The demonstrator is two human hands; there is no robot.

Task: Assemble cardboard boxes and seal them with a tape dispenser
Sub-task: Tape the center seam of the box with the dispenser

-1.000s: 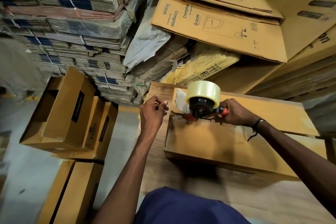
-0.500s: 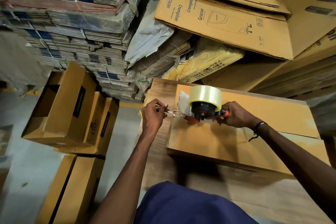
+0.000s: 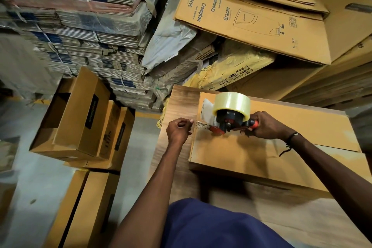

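The cardboard box lies flat on the wooden surface, its top seam facing up so tape can run along it. At the box's left end sits the tape dispenser, the right hand with fingers clenched round its red handle. Just left of the dispenser, at the box's edge, the left hand pinches the free tape end between curled fingers (probably drawing it out to anchor over the edge). Finished boxes stand well left of the box, on the floor.

Warehouse: bundled flat cartons everywhere
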